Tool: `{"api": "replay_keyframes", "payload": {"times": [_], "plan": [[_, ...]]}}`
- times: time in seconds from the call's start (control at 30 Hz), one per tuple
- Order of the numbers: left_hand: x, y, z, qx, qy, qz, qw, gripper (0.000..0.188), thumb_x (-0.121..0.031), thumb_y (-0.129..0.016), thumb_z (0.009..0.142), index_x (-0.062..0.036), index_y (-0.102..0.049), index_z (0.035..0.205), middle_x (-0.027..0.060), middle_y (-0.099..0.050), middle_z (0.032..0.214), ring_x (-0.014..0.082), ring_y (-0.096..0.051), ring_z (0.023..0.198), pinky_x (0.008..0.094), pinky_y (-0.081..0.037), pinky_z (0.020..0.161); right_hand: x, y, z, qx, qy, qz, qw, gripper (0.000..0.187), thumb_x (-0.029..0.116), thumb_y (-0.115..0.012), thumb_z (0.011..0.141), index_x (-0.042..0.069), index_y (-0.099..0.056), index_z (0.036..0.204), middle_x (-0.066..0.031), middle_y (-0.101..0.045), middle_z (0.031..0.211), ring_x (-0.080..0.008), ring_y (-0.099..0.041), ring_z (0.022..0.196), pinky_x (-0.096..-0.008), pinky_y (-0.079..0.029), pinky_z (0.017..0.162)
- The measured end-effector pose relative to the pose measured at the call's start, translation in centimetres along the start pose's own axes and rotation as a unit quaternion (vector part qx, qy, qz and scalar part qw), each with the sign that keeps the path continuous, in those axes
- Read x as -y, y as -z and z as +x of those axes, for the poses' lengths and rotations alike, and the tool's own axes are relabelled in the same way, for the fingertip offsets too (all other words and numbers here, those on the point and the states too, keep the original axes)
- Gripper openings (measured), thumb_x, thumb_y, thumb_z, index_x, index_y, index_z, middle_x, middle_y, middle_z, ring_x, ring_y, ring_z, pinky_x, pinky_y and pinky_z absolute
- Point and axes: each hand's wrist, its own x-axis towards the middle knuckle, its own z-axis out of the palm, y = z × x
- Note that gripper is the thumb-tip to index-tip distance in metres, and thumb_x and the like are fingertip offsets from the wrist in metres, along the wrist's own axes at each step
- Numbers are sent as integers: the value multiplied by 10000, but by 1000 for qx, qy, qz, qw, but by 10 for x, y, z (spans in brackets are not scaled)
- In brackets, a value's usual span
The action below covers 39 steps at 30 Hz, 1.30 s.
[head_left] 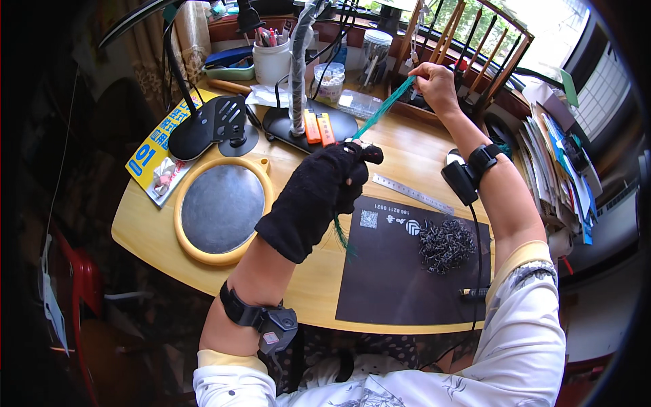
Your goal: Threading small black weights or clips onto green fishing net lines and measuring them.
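A bundle of thin green threads [384,112] is stretched taut and slanting between my two hands, above the desk. My left hand [319,186], in a black glove with bare fingertips, is closed around its lower part. Loose thread ends hang below that fist. Up and to the right, the bare fingers of my right hand [436,87] pinch the upper end of the bundle. On the dark mat [386,292] to the right lies a pile of small black and silvery pieces [446,246], too small to name.
A metal ruler [412,193] lies behind the mat. To the left are a round yellow-framed mirror [224,210] and a yellow booklet [150,146]. Two orange lighters [319,127] rest on a black lamp base [278,125]. Stacked papers [559,163] stand at the right; a wooden rack [468,51] is behind.
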Motion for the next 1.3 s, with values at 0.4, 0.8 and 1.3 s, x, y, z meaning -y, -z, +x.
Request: {"api": "replay_keyframes", "payload": {"times": [0.4,0.8,1.3], "plan": [[3,8,1,10,-11,-17,1000,332,-365,-500,1094,-61,-630,1124,-71,-437,702,53,-416,615,221,-345,531,11,8,10,-21,-16,50,998,198,-46,-591,886,-12,-773,956,-46,-729,750,-69,-667,651,-218,-555,615],[0,1,-3,12,-33,-41,999,311,-366,-522,1087,-75,-632,1097,-72,-456,714,53,-425,613,227,-346,532,21,16,8,16,-23,20,999,207,-55,-592,890,-6,-775,973,-66,-747,782,-86,-696,671,-228,-577,619],[-5,5,-5,13,-46,-37,998,293,-360,-551,1075,-82,-642,1077,-75,-464,711,54,-418,585,226,-338,526,41,14,13,-22,-11,60,998,169,-51,-647,875,3,-786,953,-53,-741,767,-78,-684,650,-217,-578,610]]}}
